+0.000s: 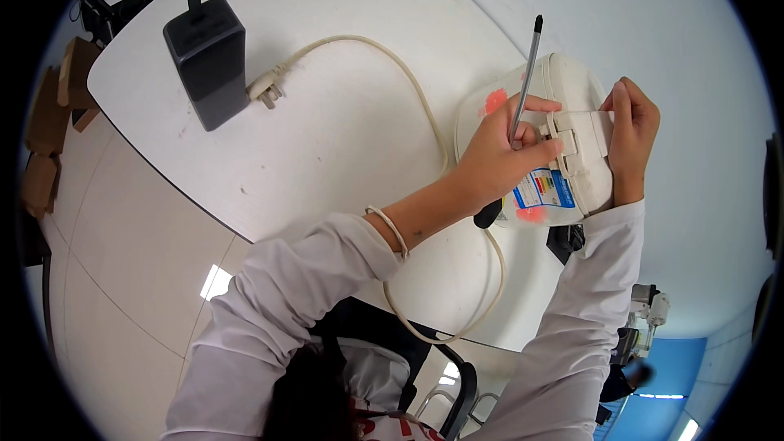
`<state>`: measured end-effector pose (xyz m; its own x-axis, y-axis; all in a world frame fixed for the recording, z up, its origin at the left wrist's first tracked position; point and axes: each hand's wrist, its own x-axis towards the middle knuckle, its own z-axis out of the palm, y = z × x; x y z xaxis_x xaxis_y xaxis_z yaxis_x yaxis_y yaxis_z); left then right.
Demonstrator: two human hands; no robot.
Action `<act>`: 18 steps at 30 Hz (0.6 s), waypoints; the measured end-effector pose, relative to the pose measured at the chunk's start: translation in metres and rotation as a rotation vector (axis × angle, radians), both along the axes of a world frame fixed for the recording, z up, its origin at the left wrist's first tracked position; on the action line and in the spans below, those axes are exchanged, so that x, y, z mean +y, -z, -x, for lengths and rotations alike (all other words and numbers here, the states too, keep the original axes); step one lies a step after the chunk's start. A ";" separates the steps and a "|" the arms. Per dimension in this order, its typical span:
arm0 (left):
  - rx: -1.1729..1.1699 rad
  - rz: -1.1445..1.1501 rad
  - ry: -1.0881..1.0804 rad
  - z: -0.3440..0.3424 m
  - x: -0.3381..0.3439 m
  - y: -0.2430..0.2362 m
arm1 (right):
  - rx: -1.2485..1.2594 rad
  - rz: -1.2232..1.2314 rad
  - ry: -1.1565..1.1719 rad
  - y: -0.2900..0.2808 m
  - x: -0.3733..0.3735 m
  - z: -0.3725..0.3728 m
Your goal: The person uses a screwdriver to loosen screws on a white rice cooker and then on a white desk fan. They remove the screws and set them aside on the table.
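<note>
A white rice cooker (482, 118) with pinkish-red flower prints and a blue-edged label lies at the right side of the table. My left hand (498, 151) is closed round a screwdriver (530, 65), its silver shaft pointing up and its black handle showing below the palm. The thumb and forefinger of that hand press at a small latch-like piece on the cooker's cream hinge part (584, 143). On the far right side, my right hand (633, 135) grips the edge of that same part, its fingertips partly hidden behind it.
A cream power cord (420, 86) loops across the white table (327, 131), its plug (265, 88) beside a dark grey box-shaped device (208, 65) with a strap. A small black object (563, 241) sits below the cooker. Cardboard boxes (49, 114) stand left; a chair (465, 392) is close below.
</note>
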<state>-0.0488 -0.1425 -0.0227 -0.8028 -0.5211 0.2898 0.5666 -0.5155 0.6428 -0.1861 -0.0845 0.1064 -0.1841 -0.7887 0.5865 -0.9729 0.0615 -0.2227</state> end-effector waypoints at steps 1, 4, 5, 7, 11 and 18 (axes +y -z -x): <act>0.011 -0.001 -0.007 0.001 0.000 0.000 | 0.000 0.006 0.004 0.000 -0.001 -0.002; 0.021 0.020 -0.030 0.003 0.001 0.002 | -0.027 0.009 0.038 0.001 -0.001 -0.001; 0.020 0.032 -0.038 0.004 0.001 0.002 | -0.040 0.008 0.053 0.001 0.000 -0.001; 0.007 0.055 -0.039 0.005 -0.001 0.002 | -0.099 -0.020 0.041 -0.002 0.002 -0.002; -0.012 0.122 -0.072 0.003 -0.007 0.005 | -0.038 -0.110 0.009 -0.011 0.008 0.003; -0.019 0.124 -0.018 -0.002 0.000 -0.004 | -0.259 -0.172 0.043 -0.003 0.034 0.035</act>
